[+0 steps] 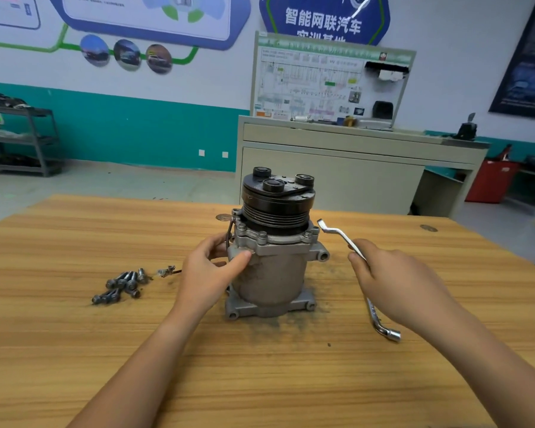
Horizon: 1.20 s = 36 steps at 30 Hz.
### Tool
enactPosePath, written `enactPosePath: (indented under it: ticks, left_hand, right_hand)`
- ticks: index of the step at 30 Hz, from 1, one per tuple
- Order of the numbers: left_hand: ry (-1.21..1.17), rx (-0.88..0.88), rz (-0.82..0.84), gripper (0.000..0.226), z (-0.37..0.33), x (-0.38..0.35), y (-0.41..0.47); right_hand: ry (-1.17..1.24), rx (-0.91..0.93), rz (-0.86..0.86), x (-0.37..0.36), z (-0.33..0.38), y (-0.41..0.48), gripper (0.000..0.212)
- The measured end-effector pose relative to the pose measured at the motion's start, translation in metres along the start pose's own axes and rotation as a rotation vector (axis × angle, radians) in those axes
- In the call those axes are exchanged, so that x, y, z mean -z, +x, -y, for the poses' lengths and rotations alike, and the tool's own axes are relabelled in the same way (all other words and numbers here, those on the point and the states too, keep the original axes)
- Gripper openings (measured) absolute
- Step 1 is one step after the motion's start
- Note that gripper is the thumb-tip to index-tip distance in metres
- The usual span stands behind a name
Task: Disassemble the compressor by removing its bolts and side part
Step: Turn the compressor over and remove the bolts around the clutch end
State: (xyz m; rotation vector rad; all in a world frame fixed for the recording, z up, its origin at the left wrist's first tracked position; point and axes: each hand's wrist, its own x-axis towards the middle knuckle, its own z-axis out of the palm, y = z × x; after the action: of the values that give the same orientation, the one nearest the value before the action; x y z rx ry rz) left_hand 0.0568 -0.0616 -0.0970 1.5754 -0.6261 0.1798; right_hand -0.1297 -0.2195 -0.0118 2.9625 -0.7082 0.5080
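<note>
The compressor (272, 267) stands upright on the table (105, 366), pulley (275, 202) uppermost. The left hand (210, 270) grips its upper housing, thumb on the front and fingers curled round the far side. The right hand (393, 282), just right of the compressor, has its fingers clamped on a wrench (337, 234). Loose bolts (122, 285) lie well left of the compressor. The cast body is judged heavy, rigid and possibly greasy, so it is best held at the flange. Table edges lie well away from the compressor, leaving room to swing the wrench.
</note>
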Motion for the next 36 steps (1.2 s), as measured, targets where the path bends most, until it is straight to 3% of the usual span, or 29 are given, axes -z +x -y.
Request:
enactPosePath:
  ticks: [5, 9, 13, 20, 25, 29, 36]
  left_hand:
    - [0.283, -0.019, 0.007, 0.046, -0.002, 0.008, 0.004]
    - [0.455, -0.187, -0.072, 0.045, -0.002, 0.014, 0.002]
    - [0.532, -0.296, 0.016, 0.033, -0.001, 0.015, 0.001]
    - [0.393, -0.348, -0.013, 0.059, 0.002, 0.014, 0.001]
    - [0.342, -0.436, 0.001, 0.041, 0.002, 0.013, 0.000]
    - [0.311, -0.513, 0.033, 0.040, 0.003, 0.010, -0.003]
    - [0.251, -0.478, 0.050, 0.031, 0.005, 0.008, -0.003]
  right_hand:
    - [-0.075, 0.010, 0.017, 0.002, 0.003, 0.004, 0.034]
    - [-0.080, 0.035, 0.020, 0.002, 0.006, 0.010, 0.032]
    - [-0.205, 0.080, 0.029, 0.005, 0.010, 0.013, 0.029]
    - [-0.500, 0.170, 0.061, 0.021, 0.020, 0.025, 0.021]
    - [-0.583, 0.196, 0.132, 0.031, 0.028, 0.034, 0.012]
    - [-0.610, 0.222, 0.145, 0.033, 0.023, 0.037, 0.014]
    - [-0.669, 0.323, 0.137, 0.026, -0.013, 0.051, 0.019]
